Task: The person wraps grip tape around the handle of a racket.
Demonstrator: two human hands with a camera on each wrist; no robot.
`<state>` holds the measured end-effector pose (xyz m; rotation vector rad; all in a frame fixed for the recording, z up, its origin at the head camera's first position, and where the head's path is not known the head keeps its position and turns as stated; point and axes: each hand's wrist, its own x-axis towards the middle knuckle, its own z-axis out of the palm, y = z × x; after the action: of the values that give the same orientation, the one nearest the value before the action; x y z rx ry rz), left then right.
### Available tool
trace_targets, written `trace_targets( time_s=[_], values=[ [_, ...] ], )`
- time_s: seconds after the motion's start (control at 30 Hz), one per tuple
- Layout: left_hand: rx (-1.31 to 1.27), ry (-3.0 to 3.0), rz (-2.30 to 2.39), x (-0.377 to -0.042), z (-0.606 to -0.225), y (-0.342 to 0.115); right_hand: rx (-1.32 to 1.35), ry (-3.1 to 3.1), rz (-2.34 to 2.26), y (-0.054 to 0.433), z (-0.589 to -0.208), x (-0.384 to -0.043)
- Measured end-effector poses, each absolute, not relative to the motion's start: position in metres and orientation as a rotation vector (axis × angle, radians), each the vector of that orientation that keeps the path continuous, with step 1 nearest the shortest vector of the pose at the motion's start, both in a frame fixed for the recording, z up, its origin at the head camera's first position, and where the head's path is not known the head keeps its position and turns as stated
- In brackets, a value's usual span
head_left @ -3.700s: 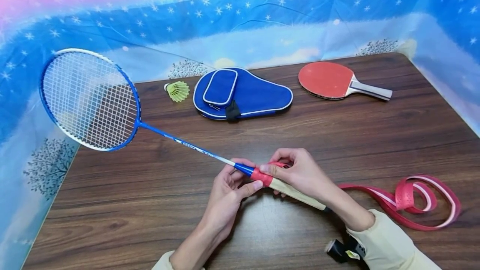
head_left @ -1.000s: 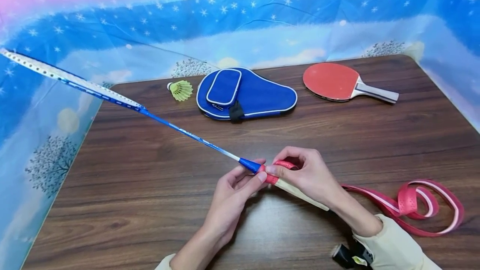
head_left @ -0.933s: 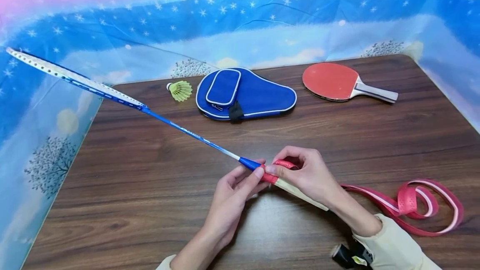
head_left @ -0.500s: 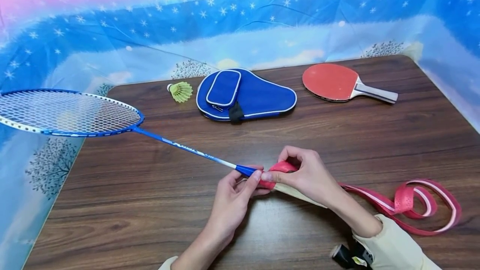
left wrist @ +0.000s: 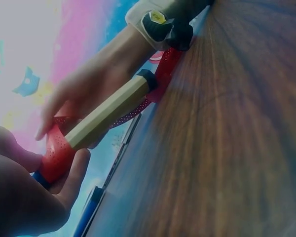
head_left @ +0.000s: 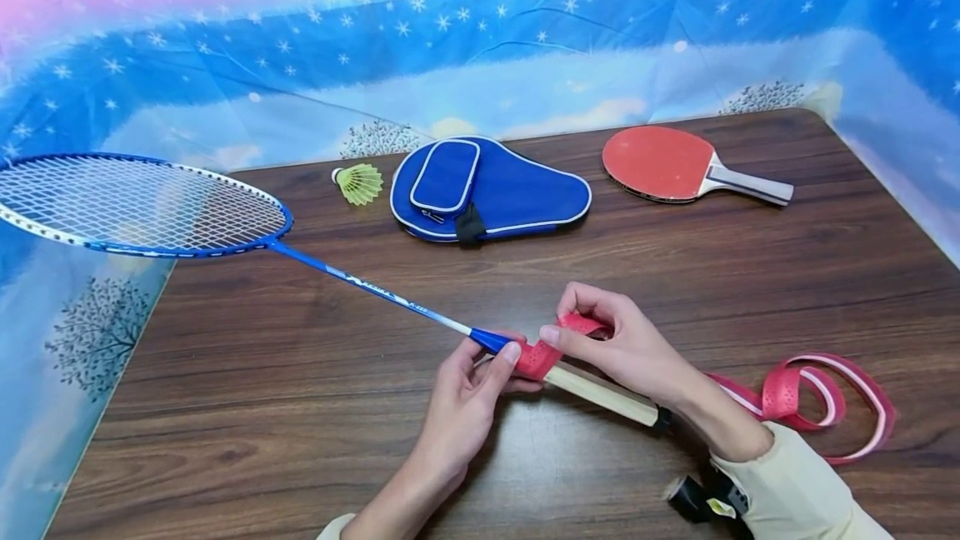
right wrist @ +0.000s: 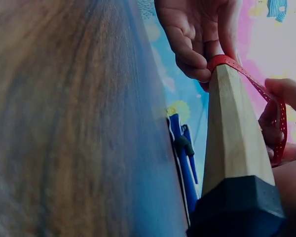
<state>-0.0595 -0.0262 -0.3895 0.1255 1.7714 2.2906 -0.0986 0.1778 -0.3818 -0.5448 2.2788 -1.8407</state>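
A snowflake-printed sheet (head_left: 480, 23) rises beyond the left grip (head_left: 461, 411) and the right grip (head_left: 637, 357), behind the wood-grained tabletop (head_left: 300, 407). The badminton racket (head_left: 367, 286) is up off that surface, its shaft reaching out past the left grip; only the head view shows me the strung head, its outer rim cut by the border. The left grip is clamped on the racket where the blue cone meets the red tape (head_left: 536, 361), with some fingers hidden underneath.

The right grip pinches that tape between thumb and fingers. Loose loops of it lie to the right of the right grip, though the forearm hides the stretch between. Across from both grips lies a blue case (head_left: 517, 190), which the right wrist view gives only edge-on; right of it, the red-faced bat (head_left: 660, 163) is plain just from the head.

The right wrist view shows the pale handle (right wrist: 229, 123) facet by facet; the left wrist view is dim and hazy. A yellow shuttlecock (head_left: 360, 183) sits beyond the left grip. The dark end cap (right wrist: 239, 202) barely peeks out by the right wrist from the head.
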Motion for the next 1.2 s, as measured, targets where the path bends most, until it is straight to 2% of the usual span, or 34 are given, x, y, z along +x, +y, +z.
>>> trace_targets(
  time_s=[0.33,0.7,0.93,1.2],
  values=[
    [0.201,1.777,2.263,-0.062,-0.390,-0.029,-0.446,2.625,-1.669,0.175,-0.385,-0.101],
    [0.331,1.765,2.346,-0.060,-0.393,-0.028,-0.390,2.535,-1.648,0.171,-0.391,-0.101],
    [0.369,1.761,2.384,-0.062,-0.394,-0.029,-0.308,2.179,-1.837,0.167,-0.388,-0.098],
    [0.307,1.682,2.377,-0.063,-0.388,-0.030,-0.380,2.484,-1.810,0.166,-0.388,-0.095]
  ],
)
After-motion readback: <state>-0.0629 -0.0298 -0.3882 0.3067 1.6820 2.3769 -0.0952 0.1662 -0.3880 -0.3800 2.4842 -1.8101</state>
